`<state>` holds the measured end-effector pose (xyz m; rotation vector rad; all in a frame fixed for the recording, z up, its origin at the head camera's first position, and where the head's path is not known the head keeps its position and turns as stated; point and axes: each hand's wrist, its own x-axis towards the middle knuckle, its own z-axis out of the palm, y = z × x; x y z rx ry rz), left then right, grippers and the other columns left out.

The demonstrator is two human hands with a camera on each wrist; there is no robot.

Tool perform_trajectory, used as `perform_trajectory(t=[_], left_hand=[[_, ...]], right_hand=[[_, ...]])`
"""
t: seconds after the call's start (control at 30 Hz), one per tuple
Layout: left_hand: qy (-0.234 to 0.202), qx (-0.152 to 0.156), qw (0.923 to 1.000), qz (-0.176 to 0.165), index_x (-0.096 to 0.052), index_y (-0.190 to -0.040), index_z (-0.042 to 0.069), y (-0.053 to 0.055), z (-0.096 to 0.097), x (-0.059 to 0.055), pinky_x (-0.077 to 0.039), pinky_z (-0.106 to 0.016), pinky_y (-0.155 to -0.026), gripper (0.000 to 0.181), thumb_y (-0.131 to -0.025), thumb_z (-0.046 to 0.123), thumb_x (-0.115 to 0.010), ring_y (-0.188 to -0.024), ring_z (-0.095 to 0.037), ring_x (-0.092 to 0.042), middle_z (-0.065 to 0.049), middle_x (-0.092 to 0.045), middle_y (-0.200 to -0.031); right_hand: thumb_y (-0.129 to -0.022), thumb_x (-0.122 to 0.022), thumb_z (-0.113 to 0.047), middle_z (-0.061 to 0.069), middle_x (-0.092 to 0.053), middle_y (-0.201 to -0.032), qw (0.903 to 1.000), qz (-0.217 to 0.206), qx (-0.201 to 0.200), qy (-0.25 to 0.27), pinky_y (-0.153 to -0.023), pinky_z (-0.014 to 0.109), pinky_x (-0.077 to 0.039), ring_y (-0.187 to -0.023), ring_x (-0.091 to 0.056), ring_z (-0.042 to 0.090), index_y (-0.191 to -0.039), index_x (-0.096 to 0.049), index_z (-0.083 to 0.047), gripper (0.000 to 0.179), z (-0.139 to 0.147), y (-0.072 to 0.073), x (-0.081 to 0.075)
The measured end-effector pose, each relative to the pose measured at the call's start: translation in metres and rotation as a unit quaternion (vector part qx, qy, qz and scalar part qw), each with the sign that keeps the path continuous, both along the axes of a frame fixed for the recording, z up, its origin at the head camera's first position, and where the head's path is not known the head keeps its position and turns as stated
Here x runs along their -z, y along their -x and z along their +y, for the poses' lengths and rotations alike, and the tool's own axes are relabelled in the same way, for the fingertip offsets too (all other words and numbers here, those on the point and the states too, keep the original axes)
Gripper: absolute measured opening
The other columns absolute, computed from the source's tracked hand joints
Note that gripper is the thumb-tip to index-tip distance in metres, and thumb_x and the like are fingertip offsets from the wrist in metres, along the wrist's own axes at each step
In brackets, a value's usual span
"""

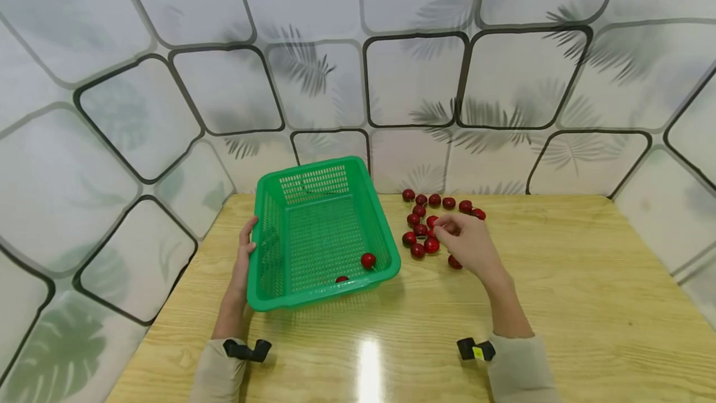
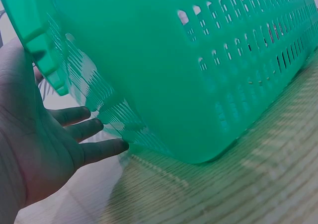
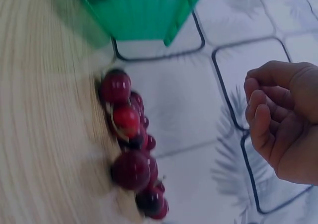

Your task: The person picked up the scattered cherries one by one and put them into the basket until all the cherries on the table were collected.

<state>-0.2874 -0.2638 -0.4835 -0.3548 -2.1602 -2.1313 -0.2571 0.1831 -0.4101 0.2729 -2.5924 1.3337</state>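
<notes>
In the head view, my left hand (image 1: 242,263) is at the left side of a green plastic basket (image 1: 324,298). In the left wrist view, three straight, spread fingers (image 2: 104,151) lie against its slotted wall below the rim. Inside the basket is a cherry (image 1: 368,260) near the front right corner, with part of another (image 1: 342,279) by the front wall. My right hand (image 1: 470,244) hovers over several dark red cherries, its fingers loosely bent. The right wrist view has this hand apart from the cherries (image 3: 130,169), with no cherry showing in its fingers.
Several cherries (image 1: 417,250) lie in a loose cluster right of the basket, and one (image 1: 455,262) lies apart below my right hand. They rest on a light wooden table (image 1: 587,291). A patterned wall covering (image 1: 414,160) rises along the table's back edge.
</notes>
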Motion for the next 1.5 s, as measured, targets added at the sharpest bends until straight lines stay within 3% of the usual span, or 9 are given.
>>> perform_trajectory(t=[0.2, 0.33, 0.47, 0.6, 0.73, 0.83, 0.97, 1.23, 1.5], left_hand=[[-0.003, -0.004, 1.0000, -0.005, -0.011, -0.160, 0.021, -0.002, -0.001, 0.003, -0.031, -0.024, -0.096, 0.056, -0.105, 0.024, -0.021, -0.137, -0.024, -0.019, -0.008, 0.001, -0.164], [-0.004, -0.007, 1.0000, -0.006, -0.011, -0.160, 0.021, -0.004, -0.003, 0.002, -0.032, -0.024, -0.095, 0.056, -0.104, 0.024, -0.021, -0.134, -0.022, -0.021, -0.008, 0.001, -0.164], [-0.001, -0.005, 1.0000, -0.003, -0.010, -0.160, 0.020, -0.004, -0.005, 0.000, -0.030, -0.022, -0.097, 0.056, -0.105, 0.025, -0.022, -0.141, -0.027, -0.014, -0.006, 0.002, -0.164], [-0.001, -0.003, 1.0000, -0.006, -0.009, -0.160, 0.021, -0.004, -0.006, -0.001, -0.029, -0.021, -0.098, 0.056, -0.105, 0.025, -0.022, -0.145, -0.030, -0.008, -0.005, 0.003, -0.165], [-0.004, -0.005, 1.0000, 0.003, -0.009, -0.160, 0.019, -0.003, -0.004, -0.001, -0.028, -0.021, -0.098, 0.056, -0.105, 0.023, -0.022, -0.146, -0.032, -0.006, -0.008, 0.003, -0.165], [-0.007, -0.008, 0.9999, 0.009, -0.011, -0.160, 0.018, -0.002, -0.003, -0.001, -0.027, -0.021, -0.098, 0.056, -0.105, 0.021, -0.021, -0.146, -0.031, -0.006, -0.010, 0.002, -0.165], [-0.003, -0.011, 0.9999, 0.010, -0.012, -0.160, 0.020, -0.001, -0.003, 0.001, -0.026, -0.021, -0.099, 0.057, -0.104, 0.021, -0.021, -0.145, -0.030, -0.006, -0.009, 0.003, -0.165], [0.003, -0.008, 0.9999, 0.006, -0.011, -0.160, 0.020, 0.000, -0.002, 0.001, -0.025, -0.021, -0.099, 0.058, -0.104, 0.022, -0.022, -0.145, -0.031, -0.005, -0.008, 0.003, -0.165], [0.002, -0.009, 1.0000, 0.003, -0.011, -0.160, 0.021, 0.001, 0.000, 0.001, -0.024, -0.026, -0.100, 0.057, -0.104, 0.022, -0.022, -0.145, -0.031, -0.007, -0.008, 0.003, -0.165]], right_hand=[[-0.098, -0.058, -0.015, 0.012, -0.065, -0.083, 0.9961, -0.059, 0.064, -0.014, -0.054, 0.030, -0.050, -0.062, -0.060, 0.022, -0.111, -0.067, 0.001, 0.023, 0.039, -0.003, 0.009], [-0.098, -0.054, -0.014, 0.014, -0.065, -0.084, 0.9922, -0.091, 0.083, -0.017, -0.053, 0.032, -0.051, -0.063, -0.061, 0.025, -0.116, -0.065, 0.006, 0.029, 0.057, -0.005, 0.013], [-0.097, -0.051, -0.012, 0.021, -0.065, -0.087, 0.9886, -0.118, 0.090, -0.024, -0.054, 0.035, -0.052, -0.064, -0.063, 0.030, -0.117, -0.062, 0.010, 0.032, 0.067, -0.006, 0.016], [-0.097, -0.049, -0.010, 0.024, -0.067, -0.088, 0.9847, -0.147, 0.081, -0.046, -0.055, 0.035, -0.051, -0.063, -0.062, 0.028, -0.118, -0.062, 0.011, 0.033, 0.071, -0.003, 0.024], [-0.097, -0.050, -0.007, 0.025, -0.067, -0.095, 0.9819, -0.165, 0.040, -0.085, -0.054, 0.033, -0.048, -0.061, -0.058, 0.022, -0.120, -0.063, 0.008, 0.030, 0.071, 0.004, 0.033], [-0.095, -0.052, -0.002, 0.024, -0.065, -0.099, 0.9790, -0.161, -0.003, -0.125, -0.056, 0.033, -0.046, -0.064, -0.056, 0.021, -0.121, -0.065, 0.006, 0.030, 0.070, 0.010, 0.038], [-0.091, -0.057, 0.001, 0.021, -0.065, -0.096, 0.9741, -0.150, -0.028, -0.167, -0.060, 0.033, -0.044, -0.073, -0.055, 0.022, -0.121, -0.067, 0.006, 0.032, 0.067, 0.016, 0.044], [-0.091, -0.061, -0.001, 0.019, -0.062, -0.096, 0.9686, -0.169, -0.023, -0.181, -0.063, 0.034, -0.043, -0.078, -0.053, 0.025, -0.121, -0.068, 0.004, 0.031, 0.065, 0.019, 0.054], [-0.089, -0.065, -0.003, 0.018, -0.065, -0.095, 0.9704, -0.153, -0.016, -0.186, -0.069, 0.040, -0.048, -0.080, -0.057, 0.027, -0.102, -0.073, 0.003, 0.016, 0.066, 0.018, 0.059]])
